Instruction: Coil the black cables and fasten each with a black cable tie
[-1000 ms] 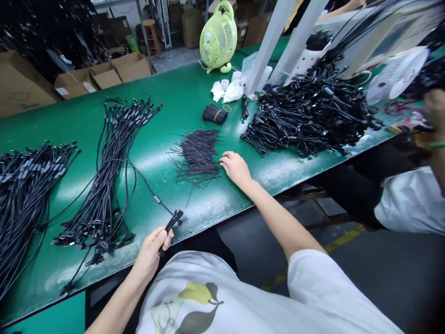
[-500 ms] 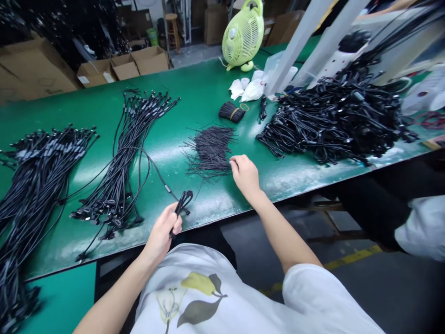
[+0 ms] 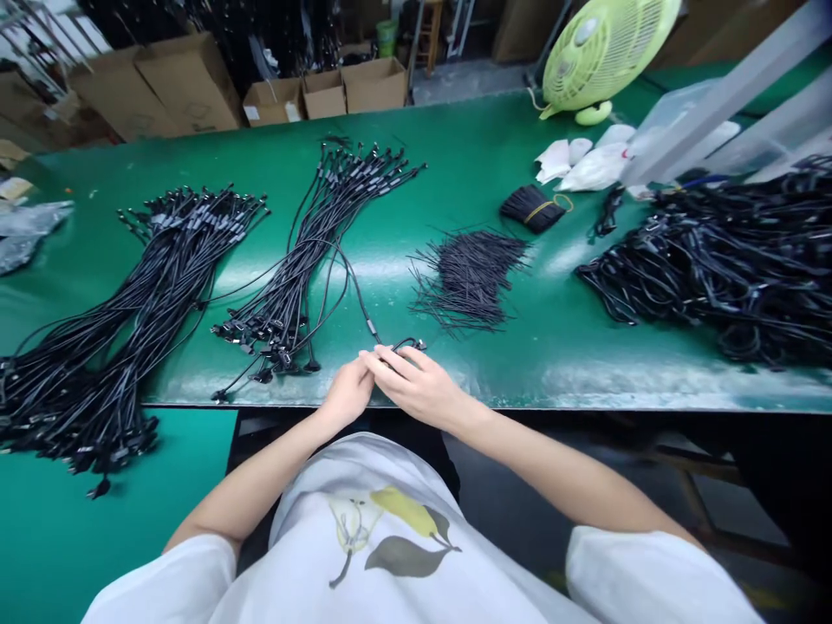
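Observation:
My left hand (image 3: 349, 392) is closed on a folded black cable (image 3: 411, 344), just above the table's front edge. Only a loop and an end of that cable show beyond my fingers. My right hand (image 3: 416, 386) meets the left one over the cable, its fingertips pressed together; what they pinch is hidden. Ahead and to the right lies a loose pile of thin black twist ties (image 3: 477, 276). Behind it is a bundle of black ties (image 3: 531, 208) with a yellow band. Left of my hands, a bunch of straight black cables (image 3: 305, 264) lies on the table.
A bigger cable bunch (image 3: 169, 260) spreads at the left, over the table's edge. To the right is a heap of coiled black cables (image 3: 728, 269). A green fan (image 3: 604, 52), white packets (image 3: 591, 165) and a grey post (image 3: 721, 95) stand at the back right.
My right hand has left the edge of the twist tie pile and come left to my left hand at the folded cable. The view has swung left.

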`<state>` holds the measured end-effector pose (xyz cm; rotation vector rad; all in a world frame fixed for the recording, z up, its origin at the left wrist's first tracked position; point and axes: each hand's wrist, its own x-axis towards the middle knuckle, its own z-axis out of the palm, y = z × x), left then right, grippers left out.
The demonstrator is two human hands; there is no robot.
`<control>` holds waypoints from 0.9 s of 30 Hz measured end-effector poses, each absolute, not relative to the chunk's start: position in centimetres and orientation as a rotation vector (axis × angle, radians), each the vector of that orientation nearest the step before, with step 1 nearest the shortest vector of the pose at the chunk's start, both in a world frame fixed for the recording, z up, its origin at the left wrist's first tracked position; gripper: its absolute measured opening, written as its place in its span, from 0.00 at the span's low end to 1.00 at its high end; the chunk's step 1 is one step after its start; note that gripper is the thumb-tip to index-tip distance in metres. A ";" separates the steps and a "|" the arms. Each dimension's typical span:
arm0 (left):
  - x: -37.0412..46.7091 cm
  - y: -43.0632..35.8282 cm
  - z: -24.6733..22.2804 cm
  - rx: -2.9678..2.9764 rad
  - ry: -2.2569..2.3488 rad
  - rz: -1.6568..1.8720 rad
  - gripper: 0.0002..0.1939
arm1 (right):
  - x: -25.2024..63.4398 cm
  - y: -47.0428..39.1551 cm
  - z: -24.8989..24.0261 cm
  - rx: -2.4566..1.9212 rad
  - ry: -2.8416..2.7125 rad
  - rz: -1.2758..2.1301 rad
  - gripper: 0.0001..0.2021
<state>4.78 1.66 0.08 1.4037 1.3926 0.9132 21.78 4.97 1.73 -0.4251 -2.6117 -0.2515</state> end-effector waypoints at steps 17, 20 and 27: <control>3.5 0.7 0.3 1.042 1.248 0.716 0.14 | 19.8 5.5 4.9 -0.016 -2.992 -0.557 0.14; 3.7 0.9 -0.3 1.070 1.294 0.729 0.09 | 19.5 5.0 4.2 -0.102 -3.067 -0.622 0.15; 4.1 2.0 0.7 1.061 1.262 0.790 0.09 | 18.6 7.2 3.4 -0.562 -3.162 -0.267 0.11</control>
